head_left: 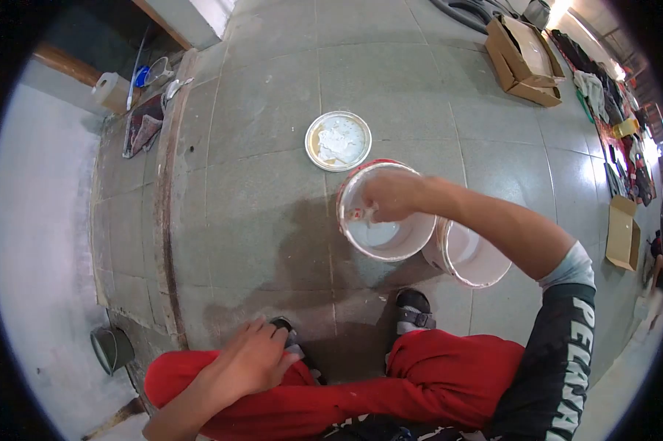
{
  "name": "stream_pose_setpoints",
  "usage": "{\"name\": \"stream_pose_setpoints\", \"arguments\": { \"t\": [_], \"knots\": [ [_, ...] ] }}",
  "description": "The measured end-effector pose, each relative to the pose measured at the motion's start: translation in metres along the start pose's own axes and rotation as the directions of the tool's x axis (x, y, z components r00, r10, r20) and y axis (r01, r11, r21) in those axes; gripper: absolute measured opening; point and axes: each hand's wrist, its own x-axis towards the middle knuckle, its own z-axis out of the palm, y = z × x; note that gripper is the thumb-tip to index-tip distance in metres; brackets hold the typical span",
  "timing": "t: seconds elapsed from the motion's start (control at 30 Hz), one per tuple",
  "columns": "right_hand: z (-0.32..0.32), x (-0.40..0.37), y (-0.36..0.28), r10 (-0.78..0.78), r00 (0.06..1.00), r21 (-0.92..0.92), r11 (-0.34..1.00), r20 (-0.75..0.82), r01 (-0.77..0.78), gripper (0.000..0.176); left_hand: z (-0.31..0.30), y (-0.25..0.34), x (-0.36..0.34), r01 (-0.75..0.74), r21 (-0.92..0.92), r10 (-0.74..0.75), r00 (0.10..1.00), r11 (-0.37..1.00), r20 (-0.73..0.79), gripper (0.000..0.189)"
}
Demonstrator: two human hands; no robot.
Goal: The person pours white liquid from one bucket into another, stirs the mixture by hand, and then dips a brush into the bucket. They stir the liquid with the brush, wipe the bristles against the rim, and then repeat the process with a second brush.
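Observation:
My right hand (pixel 390 197) is inside the mouth of a white bucket (pixel 396 248) with a red-marked rim. Its fingers are closed round something pale whose shape I cannot make out, above whitish material at the bottom. Touching that bucket on the right is a second white bucket (pixel 485 273), whose inside also looks white. A round lid (pixel 339 141) smeared with white material lies on the floor just beyond the first bucket. My left hand (pixel 256 358) rests over my left knee, on the red trousers, with its fingers loosely spread and nothing in them.
Cardboard boxes (pixel 522 59) lie at the upper right, near scattered clothes and items. Another open box (pixel 622 232) is at the far right. A dark bucket (pixel 112 350) stands by the left wall. A cloth (pixel 144 126) lies beyond the raised floor strip (pixel 167 220).

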Motion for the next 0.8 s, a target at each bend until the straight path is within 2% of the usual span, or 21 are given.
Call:
{"name": "stream_pose_setpoints", "arguments": {
  "t": [0.03, 0.07, 0.13, 0.2, 0.23, 0.27, 0.3, 0.33, 0.4, 0.43, 0.5, 0.53, 0.6, 0.63, 0.7, 0.8],
  "knots": [
    [0.009, 0.001, -0.007, 0.077, 0.997, 0.024, 0.997, 0.021, -0.078, 0.026, 0.002, -0.007, -0.011, -0.030, -0.171, 0.015, 0.996, 0.985, -0.088, 0.047],
    [0.018, 0.002, -0.016, 0.140, 0.990, 0.043, 0.989, 0.034, -0.141, 0.025, 0.004, -0.010, -0.016, -0.008, -0.175, -0.010, 0.995, 0.984, -0.102, 0.047],
    [0.036, 0.009, -0.021, 0.105, 0.994, 0.084, 0.991, 0.016, -0.106, 0.026, 0.007, -0.008, -0.015, 0.326, -0.081, -0.320, 0.944, 0.942, 0.081, 0.050],
    [0.044, 0.007, -0.026, 0.153, 0.980, 0.120, 0.983, -0.124, -0.139, 0.029, -0.009, -0.004, -0.012, 0.122, 0.123, -0.096, 0.976, 0.985, -0.195, 0.051],
    [0.042, 0.010, -0.028, 0.124, 0.985, 0.097, 0.989, -0.116, -0.113, 0.029, -0.007, -0.005, -0.005, 0.146, 0.098, -0.123, 0.970, 0.984, -0.210, 0.051],
    [0.040, 0.011, -0.028, 0.138, 0.984, 0.137, 0.983, -0.112, -0.122, 0.031, -0.004, -0.009, 0.006, -0.040, 0.149, 0.089, 0.936, 0.988, -0.341, 0.050],
    [0.038, 0.011, -0.027, 0.162, 0.981, 0.181, 0.973, -0.109, -0.141, 0.033, -0.001, -0.013, 0.010, -0.219, 0.234, 0.304, 0.841, 0.947, -0.447, 0.049],
    [0.039, 0.012, -0.023, 0.160, 0.982, 0.173, 0.975, -0.105, -0.140, 0.033, 0.003, -0.015, 0.006, -0.217, 0.227, 0.301, 0.838, 0.949, -0.455, 0.049],
    [0.043, 0.013, -0.017, 0.133, 0.984, 0.334, 0.939, -0.123, -0.085, 0.034, 0.010, -0.011, -0.001, -0.229, 0.199, 0.281, 0.914, 0.953, -0.293, 0.049],
    [0.044, 0.011, -0.017, 0.145, 0.983, 0.332, 0.938, -0.115, -0.100, 0.034, 0.012, -0.010, -0.005, -0.244, 0.194, 0.293, 0.910, 0.950, -0.294, 0.049],
    [0.042, 0.007, -0.015, 0.197, 0.965, 0.356, 0.926, -0.172, -0.126, 0.034, 0.014, -0.012, -0.013, -0.090, 0.240, 0.126, 0.982, 0.967, -0.139, 0.052],
    [0.040, 0.002, -0.014, 0.206, 0.964, 0.356, 0.924, -0.166, -0.136, 0.034, 0.019, -0.014, -0.015, -0.100, 0.237, 0.136, 0.981, 0.966, -0.137, 0.052],
    [0.031, -0.006, -0.016, 0.338, 0.934, 0.588, 0.780, -0.112, -0.212, 0.026, 0.027, -0.018, -0.019, -0.040, 0.251, 0.103, 0.965, 0.967, -0.243, 0.057],
    [0.023, -0.012, -0.024, 0.335, 0.936, 0.590, 0.779, -0.108, -0.210, 0.026, 0.025, -0.017, -0.020, -0.038, 0.248, 0.099, 0.966, 0.968, -0.240, 0.057],
    [0.011, -0.025, -0.039, 0.435, 0.898, 0.590, 0.743, -0.070, -0.315, 0.021, 0.016, -0.013, -0.022, -0.035, 0.180, 0.072, 0.977, 0.983, -0.203, 0.059],
    [0.021, -0.035, -0.029, 0.436, 0.887, 0.629, 0.735, -0.150, -0.254, 0.021, 0.021, -0.009, -0.020, -0.041, 0.218, 0.101, 0.958, 0.975, -0.269, 0.059]
  ]
}}
